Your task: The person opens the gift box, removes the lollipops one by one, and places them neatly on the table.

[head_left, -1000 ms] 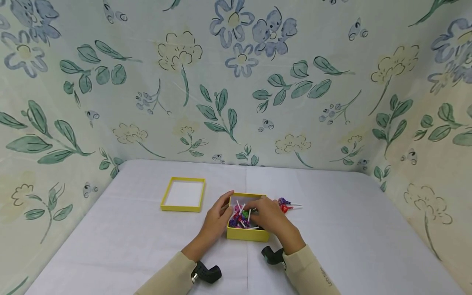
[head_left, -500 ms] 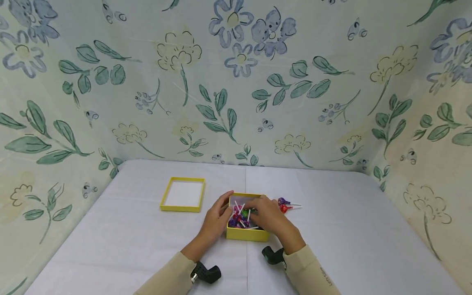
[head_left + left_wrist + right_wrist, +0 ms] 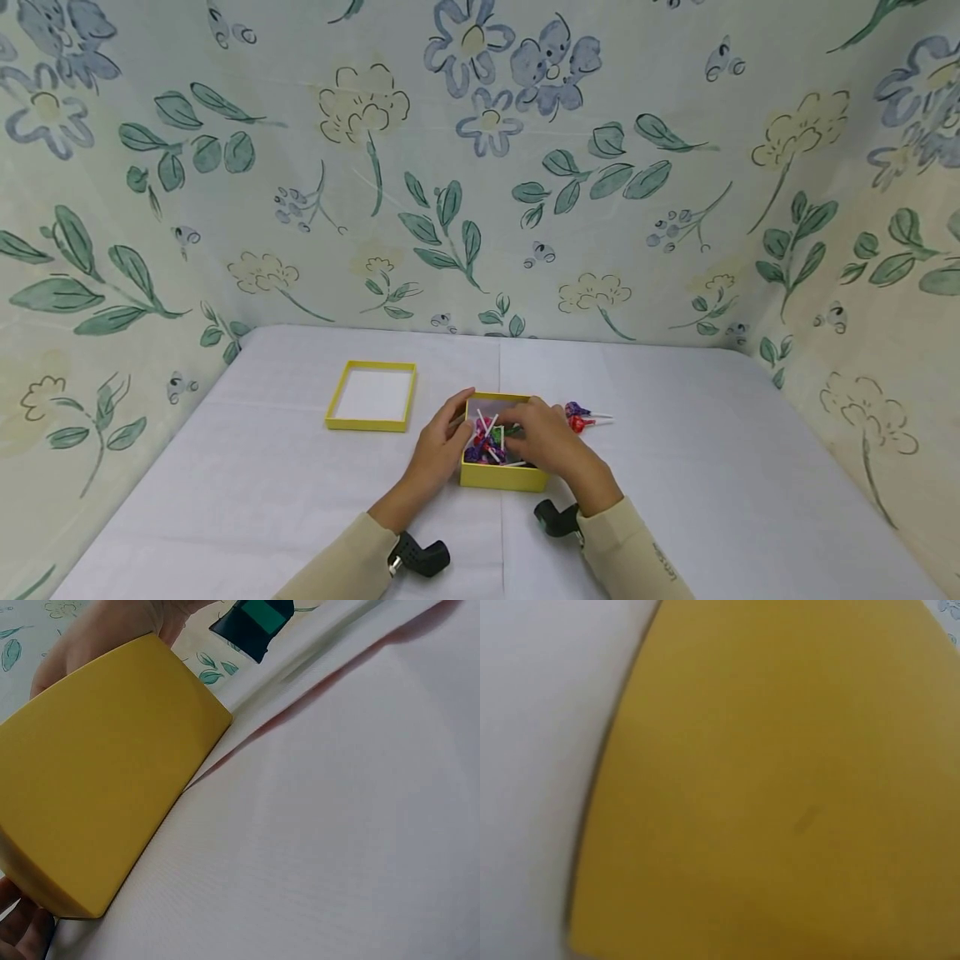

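Head view shows your right hand [image 3: 543,433] reaching over the rim into the box [image 3: 504,477], its fingers bent down among the lollipops [image 3: 486,448]. You have a green one [image 3: 497,432] and an upright white stick [image 3: 502,440] right by those fingertips, but the tips are hidden, so I cannot tell whether you are pinching anything. Your left hand [image 3: 441,440] grips the box's left side, thumb at the rim and fingers stretched along the wall to the far corner. In the right wrist view, yellow wall fills most of what you see, with your fingers out of sight.

Just beyond your right knuckles, on the right, a purple lollipop [image 3: 576,409] and a red one [image 3: 577,424] lie side by side on the white cloth [image 3: 690,467], sticks pointing away from you to the right. Farther off, left of your left hand, the lid [image 3: 367,424] lies hollow side up, apart from the box.
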`<act>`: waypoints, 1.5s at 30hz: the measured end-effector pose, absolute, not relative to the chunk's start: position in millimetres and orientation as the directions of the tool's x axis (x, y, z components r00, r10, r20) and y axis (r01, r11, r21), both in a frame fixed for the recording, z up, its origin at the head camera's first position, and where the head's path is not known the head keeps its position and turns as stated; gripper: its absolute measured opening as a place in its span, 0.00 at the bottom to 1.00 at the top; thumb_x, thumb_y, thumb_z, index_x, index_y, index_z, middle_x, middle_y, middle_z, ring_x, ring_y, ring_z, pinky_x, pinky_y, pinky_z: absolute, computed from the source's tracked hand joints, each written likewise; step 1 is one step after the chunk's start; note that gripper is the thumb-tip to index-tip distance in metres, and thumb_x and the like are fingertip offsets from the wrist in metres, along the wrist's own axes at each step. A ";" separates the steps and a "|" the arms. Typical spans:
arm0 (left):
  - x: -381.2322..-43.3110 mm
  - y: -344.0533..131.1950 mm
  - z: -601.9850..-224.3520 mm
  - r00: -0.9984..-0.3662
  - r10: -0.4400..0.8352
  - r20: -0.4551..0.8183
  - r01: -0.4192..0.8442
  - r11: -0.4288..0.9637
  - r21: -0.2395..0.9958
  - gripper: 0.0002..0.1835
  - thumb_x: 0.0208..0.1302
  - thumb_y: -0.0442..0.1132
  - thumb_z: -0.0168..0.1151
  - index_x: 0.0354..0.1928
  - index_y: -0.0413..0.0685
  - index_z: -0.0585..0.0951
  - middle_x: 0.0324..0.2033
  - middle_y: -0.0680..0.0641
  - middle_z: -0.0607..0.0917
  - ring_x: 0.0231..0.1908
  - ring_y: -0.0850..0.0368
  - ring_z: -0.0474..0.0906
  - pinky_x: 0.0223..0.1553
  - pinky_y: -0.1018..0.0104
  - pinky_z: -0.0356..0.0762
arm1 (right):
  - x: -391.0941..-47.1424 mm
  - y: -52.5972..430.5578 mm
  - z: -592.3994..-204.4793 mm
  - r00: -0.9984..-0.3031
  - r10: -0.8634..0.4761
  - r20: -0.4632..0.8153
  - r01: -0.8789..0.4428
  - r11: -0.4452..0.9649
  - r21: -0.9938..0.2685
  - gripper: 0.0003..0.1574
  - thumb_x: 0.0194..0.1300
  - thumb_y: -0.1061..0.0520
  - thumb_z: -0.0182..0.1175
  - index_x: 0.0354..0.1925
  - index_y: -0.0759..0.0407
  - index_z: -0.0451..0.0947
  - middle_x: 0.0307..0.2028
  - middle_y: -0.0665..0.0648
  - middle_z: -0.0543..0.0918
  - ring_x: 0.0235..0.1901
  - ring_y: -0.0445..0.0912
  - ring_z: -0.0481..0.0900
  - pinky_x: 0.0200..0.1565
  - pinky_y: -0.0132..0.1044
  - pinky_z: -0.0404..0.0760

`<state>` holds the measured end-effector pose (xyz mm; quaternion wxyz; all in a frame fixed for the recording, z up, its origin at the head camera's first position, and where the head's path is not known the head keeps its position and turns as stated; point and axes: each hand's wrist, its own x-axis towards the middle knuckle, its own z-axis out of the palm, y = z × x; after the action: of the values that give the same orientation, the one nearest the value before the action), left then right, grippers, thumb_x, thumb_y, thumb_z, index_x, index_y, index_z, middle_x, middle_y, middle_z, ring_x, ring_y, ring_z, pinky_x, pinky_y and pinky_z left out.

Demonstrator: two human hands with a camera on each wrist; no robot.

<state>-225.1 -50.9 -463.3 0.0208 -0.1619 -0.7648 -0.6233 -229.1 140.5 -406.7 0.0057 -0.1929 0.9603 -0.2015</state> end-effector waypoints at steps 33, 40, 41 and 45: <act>-225.2 -50.8 -462.7 -0.948 0.219 0.230 0.271 0.180 0.946 0.26 0.74 0.38 0.48 0.71 0.60 0.63 0.68 0.45 0.67 0.66 0.46 0.65 0.64 0.51 0.66 | -220.3 143.2 -399.3 -0.838 -0.461 0.292 -0.533 0.804 -0.261 0.17 0.60 0.52 0.67 0.50 0.48 0.82 0.47 0.48 0.83 0.48 0.45 0.74 0.61 0.60 0.61; -224.7 -51.0 -461.2 -0.946 0.222 0.235 0.278 0.186 0.942 0.26 0.74 0.38 0.48 0.71 0.57 0.63 0.68 0.46 0.67 0.65 0.47 0.66 0.64 0.52 0.66 | -218.2 143.2 -394.0 -0.819 -0.458 0.345 -0.548 0.801 -0.239 0.17 0.60 0.53 0.68 0.49 0.49 0.82 0.43 0.46 0.85 0.46 0.44 0.75 0.61 0.58 0.62; -224.5 -51.2 -461.4 -0.945 0.224 0.239 0.282 0.188 0.941 0.26 0.74 0.39 0.48 0.71 0.58 0.63 0.68 0.47 0.67 0.65 0.48 0.66 0.64 0.52 0.67 | -217.6 143.3 -392.8 -0.817 -0.457 0.351 -0.550 0.800 -0.240 0.17 0.59 0.54 0.68 0.49 0.49 0.82 0.43 0.46 0.85 0.46 0.44 0.75 0.61 0.58 0.62; -223.9 -51.3 -462.2 -0.948 0.225 0.226 0.270 0.188 0.944 0.25 0.74 0.41 0.48 0.71 0.64 0.63 0.68 0.51 0.67 0.66 0.51 0.66 0.64 0.55 0.67 | -215.3 143.9 -388.6 -0.817 -0.452 0.358 -0.550 0.797 -0.249 0.18 0.59 0.54 0.69 0.49 0.50 0.82 0.42 0.45 0.85 0.45 0.43 0.75 0.61 0.57 0.63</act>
<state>-223.9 -51.3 -462.2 0.0182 -0.1605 -0.7704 -0.6167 -215.3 143.9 -388.6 -0.1416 -0.2673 0.9372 -0.1735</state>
